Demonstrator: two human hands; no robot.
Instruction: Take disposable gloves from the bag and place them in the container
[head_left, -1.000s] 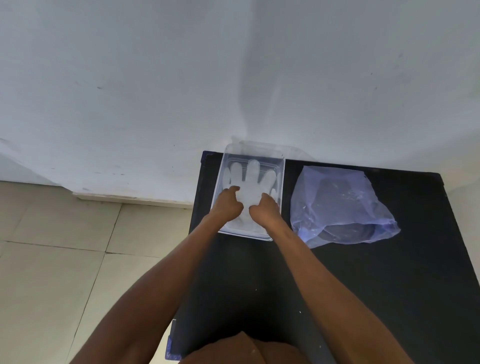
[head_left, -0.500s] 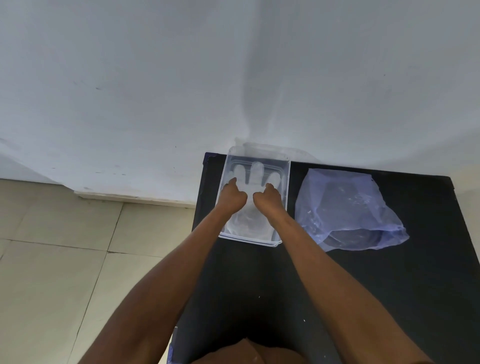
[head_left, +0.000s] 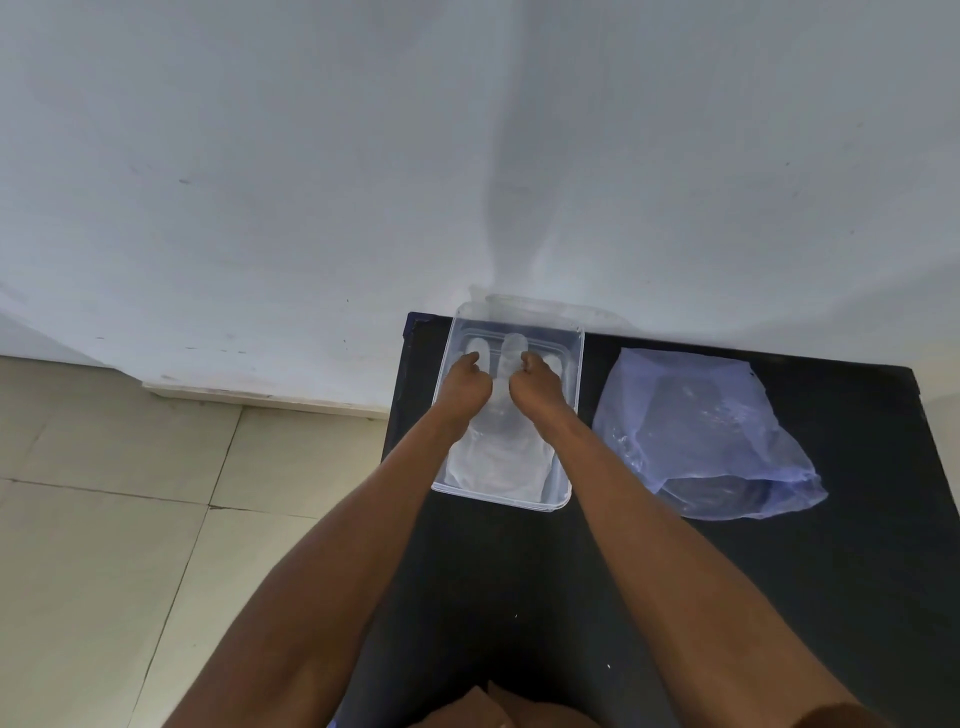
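A clear rectangular plastic container (head_left: 574, 415) stands at the far left corner of the black table (head_left: 519, 571). A translucent white disposable glove (head_left: 498, 452) lies flat inside it, fingers pointing away from me. My left hand (head_left: 464, 387) and my right hand (head_left: 537, 387) are both inside the container, side by side, with their fingers curled down onto the glove's finger parts. The cuff end of the glove shows below my wrists. A crumpled bluish transparent bag (head_left: 711, 436) lies on the table to the right of the container, with its mouth toward me.
A clear lid (head_left: 550, 306) leans behind the container against the white wall (head_left: 363, 156). The table's left edge drops to a beige tiled floor (head_left: 130, 493). My forearms cross the table's near half.
Both hands have slid away from me along the glove, from its palm area up to its fingers. The bag and the container have stayed in place.
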